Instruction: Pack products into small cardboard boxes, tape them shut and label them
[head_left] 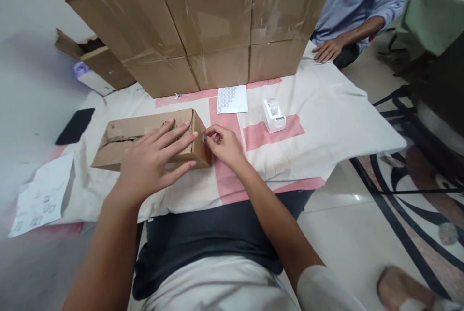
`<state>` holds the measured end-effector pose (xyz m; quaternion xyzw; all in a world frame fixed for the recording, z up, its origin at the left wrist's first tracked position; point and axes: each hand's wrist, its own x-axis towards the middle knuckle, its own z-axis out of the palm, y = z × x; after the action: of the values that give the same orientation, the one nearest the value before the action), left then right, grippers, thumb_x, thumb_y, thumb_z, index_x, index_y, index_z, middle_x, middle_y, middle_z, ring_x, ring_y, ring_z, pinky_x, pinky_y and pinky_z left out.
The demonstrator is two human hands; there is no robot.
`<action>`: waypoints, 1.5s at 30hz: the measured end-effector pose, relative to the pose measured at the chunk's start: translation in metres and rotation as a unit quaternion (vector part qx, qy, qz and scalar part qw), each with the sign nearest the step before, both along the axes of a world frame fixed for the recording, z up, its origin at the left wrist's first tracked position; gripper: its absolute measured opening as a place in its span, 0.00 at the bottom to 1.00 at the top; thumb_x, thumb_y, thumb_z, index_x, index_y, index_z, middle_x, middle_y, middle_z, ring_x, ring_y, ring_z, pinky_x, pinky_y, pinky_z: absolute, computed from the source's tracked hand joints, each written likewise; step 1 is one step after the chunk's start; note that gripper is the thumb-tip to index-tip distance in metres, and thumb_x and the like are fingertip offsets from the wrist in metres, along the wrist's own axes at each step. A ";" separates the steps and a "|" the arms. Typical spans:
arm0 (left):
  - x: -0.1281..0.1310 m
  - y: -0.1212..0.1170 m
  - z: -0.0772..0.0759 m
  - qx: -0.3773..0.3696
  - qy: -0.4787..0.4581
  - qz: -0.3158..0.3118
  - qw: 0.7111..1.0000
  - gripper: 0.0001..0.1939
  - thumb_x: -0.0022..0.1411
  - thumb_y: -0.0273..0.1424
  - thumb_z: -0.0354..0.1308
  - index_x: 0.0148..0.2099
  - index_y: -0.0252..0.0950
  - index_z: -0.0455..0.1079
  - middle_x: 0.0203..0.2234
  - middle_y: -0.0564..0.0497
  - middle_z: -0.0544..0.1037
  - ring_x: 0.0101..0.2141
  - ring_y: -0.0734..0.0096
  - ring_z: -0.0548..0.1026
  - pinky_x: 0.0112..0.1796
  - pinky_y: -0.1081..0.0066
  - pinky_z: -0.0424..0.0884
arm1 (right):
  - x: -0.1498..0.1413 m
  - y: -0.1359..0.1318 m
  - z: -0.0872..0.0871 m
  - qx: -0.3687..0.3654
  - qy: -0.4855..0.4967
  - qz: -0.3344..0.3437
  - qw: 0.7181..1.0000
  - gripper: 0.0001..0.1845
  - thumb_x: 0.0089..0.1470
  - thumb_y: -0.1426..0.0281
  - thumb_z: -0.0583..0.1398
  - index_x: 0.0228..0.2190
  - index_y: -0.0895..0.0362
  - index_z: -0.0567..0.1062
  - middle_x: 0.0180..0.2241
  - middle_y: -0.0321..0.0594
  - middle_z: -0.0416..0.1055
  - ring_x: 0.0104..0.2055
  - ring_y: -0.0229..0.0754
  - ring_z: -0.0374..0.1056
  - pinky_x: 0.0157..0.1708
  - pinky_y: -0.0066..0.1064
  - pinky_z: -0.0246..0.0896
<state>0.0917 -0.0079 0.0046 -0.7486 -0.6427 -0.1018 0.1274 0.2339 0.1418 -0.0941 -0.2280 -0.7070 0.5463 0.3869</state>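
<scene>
The carton point(150, 120) is paralleling the tabletop's point(326, 117) near edge, boxes point(213, 16) behind; left fingers point(176, 134) spreading wide, right fingers point(214, 146) pinching a scrap point(203, 138).

A plain pale wall point(25, 35) runs down the left side. The near table point(355, 122) wears a cream cloth with pink patches (rather wrinkled toward the right). Far right stands a green-covered table point(435, 16), with dark, thin-legged furniture point(438, 93) nearer. The glossy pale floor point(340, 238), with a curling dark pattern point(427, 209) on the right, catches a small glint.
</scene>
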 end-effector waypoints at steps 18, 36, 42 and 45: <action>0.001 0.000 0.000 0.010 0.002 -0.001 1.000 0.33 0.68 0.45 0.57 0.72 0.54 0.54 0.68 0.53 0.65 0.68 0.51 0.61 0.62 0.51 0.64 | 0.003 -0.005 0.004 0.057 -0.015 0.056 0.997 0.06 0.67 0.72 0.48 0.36 0.52 0.61 0.33 0.34 0.64 0.35 0.40 0.61 0.36 0.30 0.55; 0.002 0.000 -0.001 -0.003 -0.006 0.012 1.000 0.30 0.68 0.45 0.57 0.69 0.51 0.60 0.68 0.53 0.65 0.68 0.52 0.60 0.63 0.52 0.63 | 0.003 -0.003 0.007 0.005 0.005 0.070 0.998 0.04 0.64 0.71 0.51 0.35 0.53 0.64 0.34 0.34 0.65 0.36 0.40 0.63 0.38 0.31 0.59; 0.003 0.001 0.001 -0.008 -0.006 0.017 1.000 0.29 0.68 0.47 0.57 0.68 0.50 0.62 0.67 0.53 0.65 0.68 0.53 0.60 0.63 0.51 0.63 | 0.002 -0.005 0.006 0.023 -0.020 0.072 0.997 0.04 0.66 0.71 0.48 0.36 0.53 0.59 0.33 0.33 0.61 0.35 0.40 0.60 0.37 0.31 0.56; 0.003 0.001 0.002 -0.009 -0.002 0.016 1.000 0.29 0.68 0.46 0.57 0.68 0.51 0.61 0.68 0.53 0.65 0.68 0.53 0.60 0.63 0.50 0.64 | 0.003 -0.005 0.005 0.024 -0.024 0.073 0.997 0.04 0.67 0.71 0.48 0.37 0.52 0.59 0.32 0.33 0.61 0.34 0.40 0.60 0.36 0.31 0.56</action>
<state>0.0944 -0.0071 0.0067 -0.7392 -0.6555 -0.0955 0.1212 0.2365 0.1370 -0.0890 -0.1800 -0.7436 0.5503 0.3344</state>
